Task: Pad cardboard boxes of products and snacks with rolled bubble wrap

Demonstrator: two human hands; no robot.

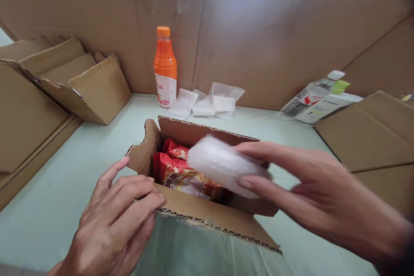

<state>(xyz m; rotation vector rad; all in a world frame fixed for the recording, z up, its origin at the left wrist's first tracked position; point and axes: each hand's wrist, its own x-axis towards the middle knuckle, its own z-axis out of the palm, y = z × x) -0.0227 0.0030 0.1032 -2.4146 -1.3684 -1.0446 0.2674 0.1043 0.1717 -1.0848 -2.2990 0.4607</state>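
An open cardboard box (207,209) stands in front of me with its flaps raised. Red snack packets (189,177) with printed food pictures lie inside, toward the left. My left hand (121,213) grips the near left corner of the box, fingers over the flap's edge. Between the thumb and fingers of my right hand (304,185) is a white bubble-wrap bundle (221,161), slightly blurred, held over the right part of the opening. The bundle hides some of the packets and the box's right end; whatever it may wrap cannot be seen.
Behind the box stand an orange drink bottle (165,69) and several folded white wrap pieces (203,104). Cardboard boxes (100,88) crowd the left. At right, a clear bottle (308,97) leans by a white carton (326,108) and another cardboard box (371,133). A cardboard wall (258,43) closes the back.
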